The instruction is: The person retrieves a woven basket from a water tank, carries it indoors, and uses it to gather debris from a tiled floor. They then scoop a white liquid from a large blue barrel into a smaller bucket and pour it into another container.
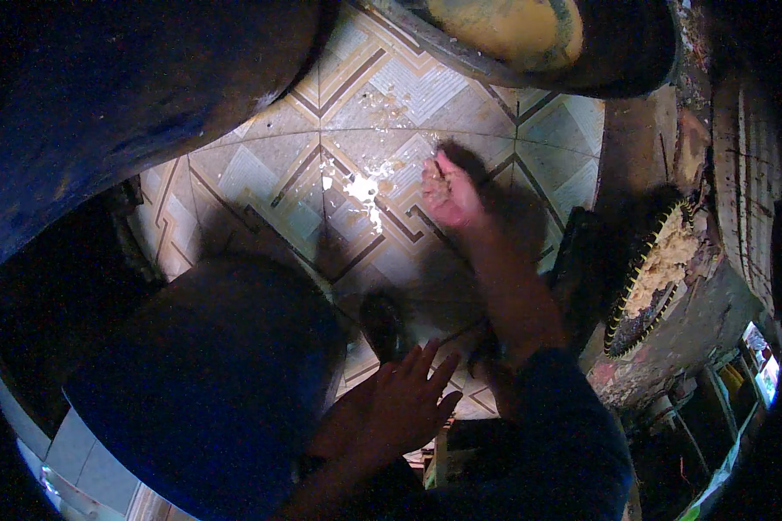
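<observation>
My right hand (452,193) reaches out over the tiled floor (269,174), palm turned up and fingers curled in. Pale, crumbly bits show at its fingers, but I cannot make out what they are. Just left of it, a bright whitish wet patch (362,187) with scattered specks lies on the tiles. Closer to me, my left hand (413,399) hangs in shadow with its fingers spread and nothing in them. A large dark rounded shape (208,365) fills the lower left beside that hand; whether it is a clothed knee or a vessel is too dark to tell.
At the top, a wide round vessel (621,52) holds a yellowish mass (513,30). A big dark blue drum-like shape (148,95) takes up the upper left. On the right stands a rough, worn block (695,339) with an oval, yellow-spiked rim around beige crumbly matter (665,260).
</observation>
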The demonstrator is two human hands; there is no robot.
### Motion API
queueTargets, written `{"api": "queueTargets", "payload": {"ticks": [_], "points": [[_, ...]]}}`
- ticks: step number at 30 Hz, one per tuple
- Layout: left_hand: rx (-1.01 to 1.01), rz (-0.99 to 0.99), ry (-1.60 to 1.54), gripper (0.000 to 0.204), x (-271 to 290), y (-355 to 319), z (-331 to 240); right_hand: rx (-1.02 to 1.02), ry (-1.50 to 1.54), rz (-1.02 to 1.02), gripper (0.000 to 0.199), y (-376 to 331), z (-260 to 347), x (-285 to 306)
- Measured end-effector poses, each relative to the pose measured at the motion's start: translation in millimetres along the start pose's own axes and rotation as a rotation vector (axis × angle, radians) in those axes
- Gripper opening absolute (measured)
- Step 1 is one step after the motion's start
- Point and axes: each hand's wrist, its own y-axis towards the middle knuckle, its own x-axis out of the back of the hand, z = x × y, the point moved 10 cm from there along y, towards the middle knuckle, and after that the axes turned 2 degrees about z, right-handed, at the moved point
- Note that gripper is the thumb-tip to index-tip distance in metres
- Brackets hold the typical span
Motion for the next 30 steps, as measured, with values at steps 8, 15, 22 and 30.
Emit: {"api": "queueTargets", "payload": {"ticks": [8, 15, 22, 30], "points": [[-0.102, 0.02, 0.024, 0.054, -17.5, -1.3, -6.9, -0.058, -0.167, -0.084, 0.012, 13.4, -136.5, -1.7], [-0.258, -0.047, 0.126, 0.052, -32.6, -4.3, -11.5, -0.241, -0.591, -0.358, 0.042, 33.0, -191.7, -13.6], [-0.261, -0.019, 0.2, 0.054, -30.4, -6.6, -12.0, 0.055, -1.735, -0.57, 0.048, 57.8, -159.4, -32.1], [-0.179, 0.054, 0.107, 0.057, -27.6, -6.7, -4.7, 0.941, -2.252, -0.517, 0.006, -5.3, -13.4, -53.5]]}}
